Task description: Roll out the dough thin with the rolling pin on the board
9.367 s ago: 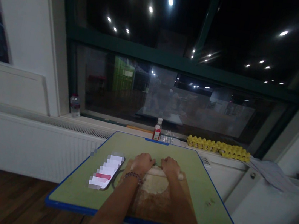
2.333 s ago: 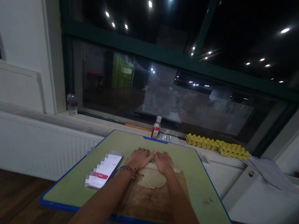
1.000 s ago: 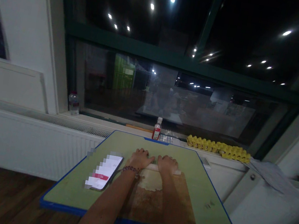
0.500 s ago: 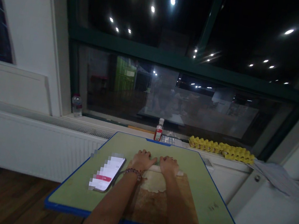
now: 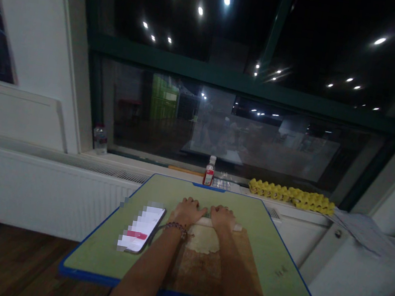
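A thin, flat sheet of dough (image 5: 204, 240) with an uneven edge lies on the wooden board (image 5: 199, 274). Across its far side runs a pale rolling pin (image 5: 237, 228), largely covered by my hands. My left hand (image 5: 188, 212), with a beaded bracelet at the wrist, curls over the pin's left part. My right hand (image 5: 222, 218) is curled over it to the right, and the pin's end shows past that wrist. The two thumbs point toward each other with a small gap between them.
A lit phone (image 5: 142, 228) lies left of the board on the green, blue-edged table (image 5: 116, 268). On the sill behind stand a small red-labelled bottle (image 5: 209, 172), yellow egg cartons (image 5: 291, 196) and a clear water bottle (image 5: 100, 140). White radiators (image 5: 42, 192) line the wall.
Both hands stay on the rolling pin in nearly the same place. The whole view has shifted very slightly; the dough looks the same.
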Demonstrator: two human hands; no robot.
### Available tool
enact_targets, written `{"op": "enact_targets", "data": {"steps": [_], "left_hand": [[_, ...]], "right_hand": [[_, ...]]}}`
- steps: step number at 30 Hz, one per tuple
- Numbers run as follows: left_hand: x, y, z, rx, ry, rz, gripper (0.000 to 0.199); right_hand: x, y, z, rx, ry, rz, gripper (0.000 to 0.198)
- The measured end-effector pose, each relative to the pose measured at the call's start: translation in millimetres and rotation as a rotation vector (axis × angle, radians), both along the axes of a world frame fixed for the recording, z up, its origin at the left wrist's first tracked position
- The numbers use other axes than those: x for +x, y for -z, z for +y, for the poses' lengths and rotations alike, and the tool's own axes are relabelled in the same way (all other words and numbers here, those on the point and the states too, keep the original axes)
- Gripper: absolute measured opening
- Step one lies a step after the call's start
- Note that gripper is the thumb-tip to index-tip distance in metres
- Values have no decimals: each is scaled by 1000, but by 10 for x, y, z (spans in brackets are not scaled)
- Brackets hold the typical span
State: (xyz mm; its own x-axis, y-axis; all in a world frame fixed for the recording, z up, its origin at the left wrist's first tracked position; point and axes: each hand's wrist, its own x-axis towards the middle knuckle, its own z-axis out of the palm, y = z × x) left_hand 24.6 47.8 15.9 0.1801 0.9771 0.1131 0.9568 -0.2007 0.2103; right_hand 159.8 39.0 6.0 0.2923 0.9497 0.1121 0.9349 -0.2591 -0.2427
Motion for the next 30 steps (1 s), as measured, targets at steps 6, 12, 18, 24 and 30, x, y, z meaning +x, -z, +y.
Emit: {"op": "enact_targets", "data": {"steps": [6,12,18,24,30], "left_hand": [[5,6,1,-2,-4,2,58],[2,2,-2,-5,-4,0,60],[1,-33,-32,-4,1,4,59],[-1,-38,-38,-7,4,6,55],[3,-52,-52,-12,6,2,57]], "right_hand": [[-1,7,7,2,6,2,46],[2,17,7,9,2,2,46],[-1,3,-2,4,1,-4,46],[-13,-19,-22,1,-9,-16,45],[-13,-22,-33,9,-6,-28,46]]}}
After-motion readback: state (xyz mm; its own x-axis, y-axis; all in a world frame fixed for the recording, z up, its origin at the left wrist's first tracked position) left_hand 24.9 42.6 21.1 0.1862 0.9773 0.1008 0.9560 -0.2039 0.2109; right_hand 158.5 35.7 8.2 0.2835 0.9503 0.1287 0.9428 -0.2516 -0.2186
